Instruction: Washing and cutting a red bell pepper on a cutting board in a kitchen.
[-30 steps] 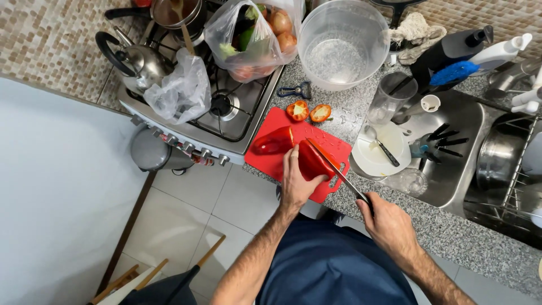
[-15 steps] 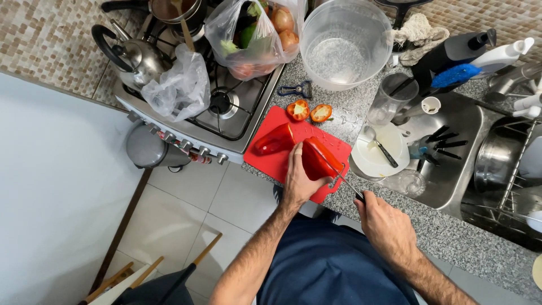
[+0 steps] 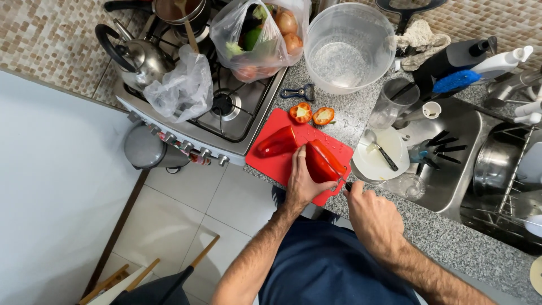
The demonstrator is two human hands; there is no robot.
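Speckled grey granite forms the counter (image 3: 451, 248), seen from above, with a gas stove to its left and a steel sink (image 3: 446, 186) to its right. One red cutting board (image 3: 276, 166) lies at the counter's front edge. Two long red pepper pieces sit on it: one (image 3: 276, 142) lies free near the stove, the other (image 3: 323, 162) is pinned under the left hand (image 3: 300, 182), whose fingers are closed over it. The right hand (image 3: 372, 217) is clenched around one knife (image 3: 342, 182), its blade touching the held piece. Two small round pepper ends (image 3: 311, 113) rest just beyond the board, beside one dark peeler (image 3: 300, 92). One large clear bowl (image 3: 349, 46) stands behind them. One white plate (image 3: 379, 161) with a utensil sits at the sink's edge. On the stove are one kettle (image 3: 138, 59), one pot, one crumpled plastic bag (image 3: 179, 90) and one bag of vegetables (image 3: 261, 35).
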